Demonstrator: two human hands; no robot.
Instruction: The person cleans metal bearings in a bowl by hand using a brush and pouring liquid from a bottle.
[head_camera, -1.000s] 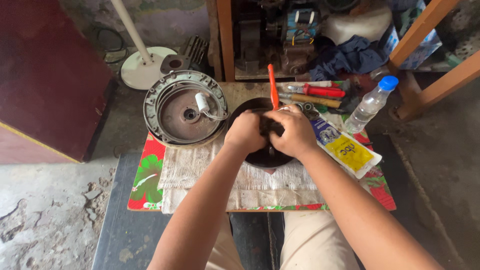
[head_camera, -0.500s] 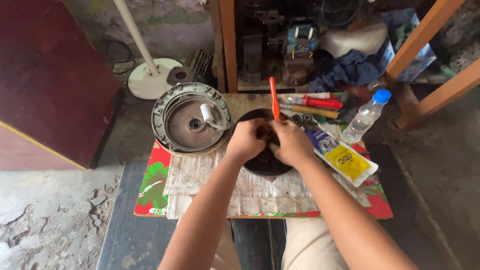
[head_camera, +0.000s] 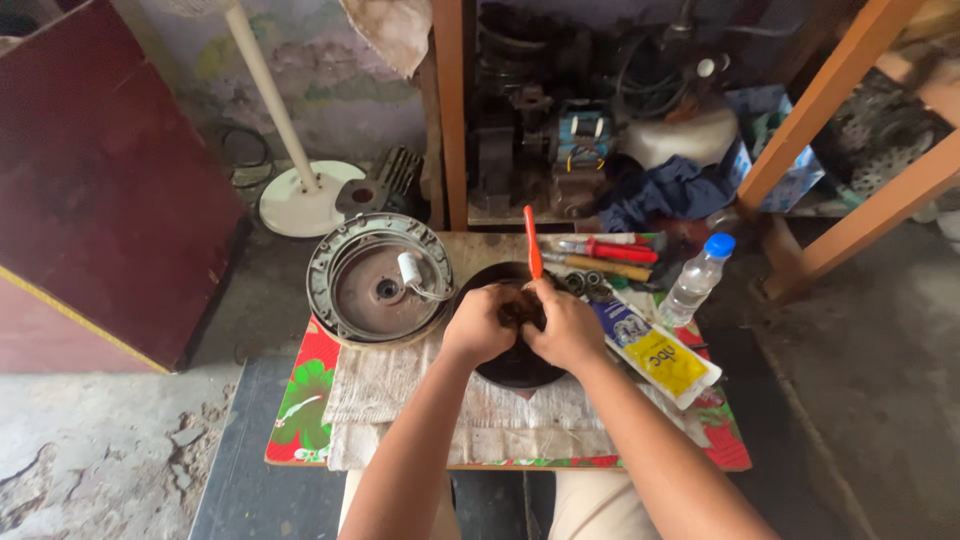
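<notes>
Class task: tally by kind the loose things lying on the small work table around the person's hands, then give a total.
Round metal housing: 1
Dark round part under both hands: 1
Tools (orange, red, yellow handles): 3
Plastic bottle: 1
Flat packet: 1
Total: 7

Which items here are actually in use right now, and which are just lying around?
In use: left hand, right hand, dark round part, orange-handled tool.
Lying about: round metal housing, plastic bottle, red-handled screwdriver, blue-and-yellow packet.
</notes>
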